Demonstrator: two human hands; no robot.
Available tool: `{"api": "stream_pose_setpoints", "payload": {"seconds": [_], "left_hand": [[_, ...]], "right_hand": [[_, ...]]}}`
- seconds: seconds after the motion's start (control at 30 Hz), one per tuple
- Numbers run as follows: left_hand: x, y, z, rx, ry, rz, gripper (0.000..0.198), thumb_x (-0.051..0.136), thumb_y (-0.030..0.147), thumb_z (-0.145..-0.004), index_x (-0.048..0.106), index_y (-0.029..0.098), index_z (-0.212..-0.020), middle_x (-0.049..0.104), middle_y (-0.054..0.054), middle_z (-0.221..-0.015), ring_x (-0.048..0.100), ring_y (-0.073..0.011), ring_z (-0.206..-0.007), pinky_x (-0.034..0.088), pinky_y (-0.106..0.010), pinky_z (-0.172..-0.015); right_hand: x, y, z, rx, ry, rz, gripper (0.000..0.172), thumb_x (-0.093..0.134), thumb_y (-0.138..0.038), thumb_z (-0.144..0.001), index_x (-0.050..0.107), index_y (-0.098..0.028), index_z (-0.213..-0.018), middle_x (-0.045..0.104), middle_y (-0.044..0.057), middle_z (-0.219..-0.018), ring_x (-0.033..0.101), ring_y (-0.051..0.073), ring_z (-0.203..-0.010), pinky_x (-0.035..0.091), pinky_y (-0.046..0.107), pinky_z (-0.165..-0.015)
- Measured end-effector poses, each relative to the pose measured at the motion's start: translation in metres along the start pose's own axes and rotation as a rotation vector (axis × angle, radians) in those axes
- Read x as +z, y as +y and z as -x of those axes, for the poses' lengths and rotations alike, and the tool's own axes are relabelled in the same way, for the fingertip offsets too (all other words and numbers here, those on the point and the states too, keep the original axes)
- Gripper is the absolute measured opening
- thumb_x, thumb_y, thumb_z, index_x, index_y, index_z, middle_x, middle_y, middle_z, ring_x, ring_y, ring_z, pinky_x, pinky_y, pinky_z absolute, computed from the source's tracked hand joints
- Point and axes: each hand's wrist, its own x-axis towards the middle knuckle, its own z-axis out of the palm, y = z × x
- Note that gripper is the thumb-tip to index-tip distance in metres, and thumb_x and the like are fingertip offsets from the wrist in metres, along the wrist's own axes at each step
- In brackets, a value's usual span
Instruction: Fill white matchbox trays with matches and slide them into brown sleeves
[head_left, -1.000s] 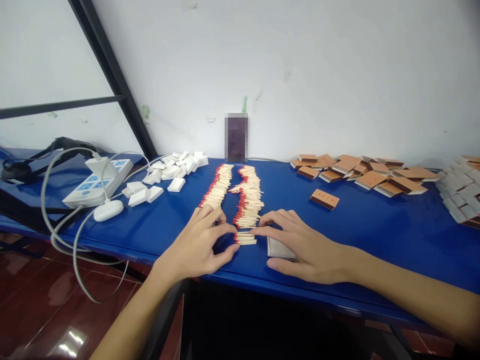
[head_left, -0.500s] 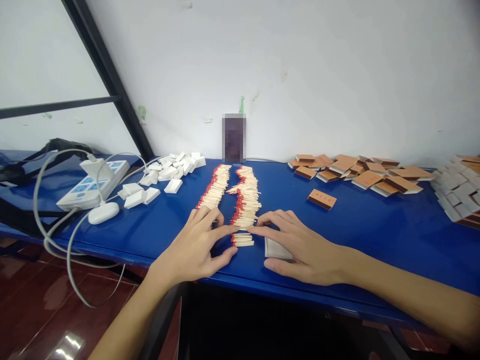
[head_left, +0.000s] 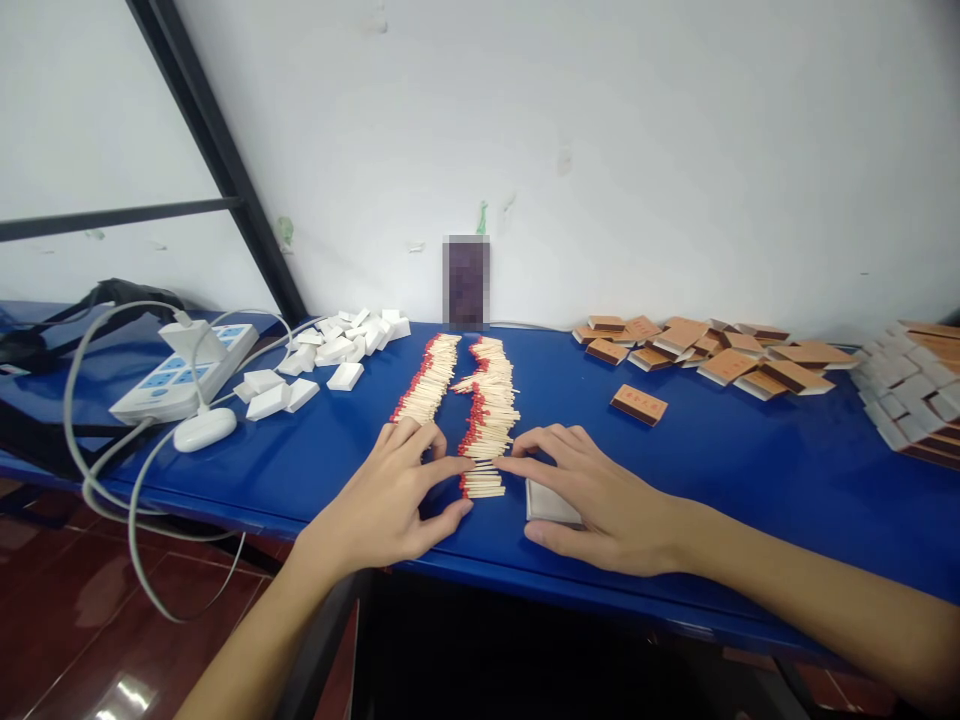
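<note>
Two long rows of red-headed matches run away from me, a left row of matches (head_left: 426, 385) and a right row of matches (head_left: 491, 420). At the near end of the right row lies a small group of matches (head_left: 484, 485). My left hand (head_left: 401, 490) rests beside the red heads, its index fingertip at the matches and its thumb apart. From the other side, my right hand (head_left: 600, 495) has its index fingertip at the plain stick ends, thumb spread below. Partly under my right hand sits a pale matchbox tray (head_left: 546, 505), its contents hidden. Neither hand grips anything visibly.
White box pieces (head_left: 345, 345) lie heaped at the back left, near a power strip (head_left: 180, 370) with looping cables. Orange matchbox sleeves (head_left: 724, 365) are piled back right, with one single sleeve (head_left: 639, 404) nearer. Stacked matchboxes (head_left: 911, 385) stand far right.
Between my index fingertips, more matches now lie in the gap behind the small front group. Both hands have stayed nearly in place; the view has shifted slightly.
</note>
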Motion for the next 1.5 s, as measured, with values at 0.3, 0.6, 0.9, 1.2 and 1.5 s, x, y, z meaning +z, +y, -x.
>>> {"api": "stream_pose_setpoints", "payload": {"seconds": [0.3,0.6,0.9,1.2,1.5], "left_hand": [[0.0,0.0015,0.0,-0.022,0.024,-0.018,0.025,0.057,0.04,-0.093,0.068,0.025,-0.111,0.052,-0.005,-0.101,0.047,-0.0233,-0.098,0.036,-0.041,-0.085],[0.0019,-0.0001,0.0003,-0.024,0.031,-0.002,0.025,0.059,0.038,-0.093,0.068,0.026,-0.114,0.053,-0.004,-0.101,0.048,-0.0225,-0.099,0.036,-0.04,-0.087],[0.0014,0.0001,-0.0002,-0.015,0.039,0.006,0.026,0.06,0.042,-0.093,0.07,0.026,-0.11,0.056,-0.005,-0.1,0.048,-0.0228,-0.098,0.037,-0.039,-0.087],[0.0009,-0.0001,0.0005,0.007,0.051,0.023,0.026,0.063,0.041,-0.091,0.07,0.025,-0.11,0.056,-0.005,-0.1,0.049,-0.0221,-0.098,0.038,-0.039,-0.089],[0.0001,0.0012,-0.0003,-0.039,0.022,-0.006,0.04,0.059,0.048,-0.092,0.063,0.028,-0.126,0.052,-0.006,-0.105,0.048,-0.0241,-0.1,0.038,-0.043,-0.09]], "right_hand": [[-0.0009,-0.0002,0.0003,0.008,0.001,-0.013,0.055,0.052,-0.049,-0.094,0.05,-0.023,-0.143,0.053,0.015,-0.129,0.048,0.032,-0.116,0.037,0.057,-0.098],[-0.0008,-0.0001,-0.0001,-0.015,0.006,-0.027,0.052,0.053,-0.049,-0.094,0.053,-0.025,-0.14,0.053,0.014,-0.127,0.049,0.031,-0.113,0.04,0.054,-0.095],[-0.0032,-0.0007,0.0001,-0.053,-0.013,-0.028,0.047,0.054,-0.047,-0.093,0.055,-0.023,-0.134,0.053,0.014,-0.125,0.048,0.03,-0.113,0.039,0.051,-0.094],[-0.0027,0.0006,0.0013,-0.059,-0.017,-0.048,0.053,0.052,-0.048,-0.094,0.049,-0.027,-0.142,0.053,0.013,-0.126,0.049,0.03,-0.113,0.039,0.052,-0.095],[-0.0016,0.0002,0.0006,0.018,-0.023,-0.029,0.058,0.048,-0.053,-0.095,0.049,-0.023,-0.145,0.053,0.016,-0.129,0.048,0.032,-0.115,0.038,0.057,-0.098]]}}
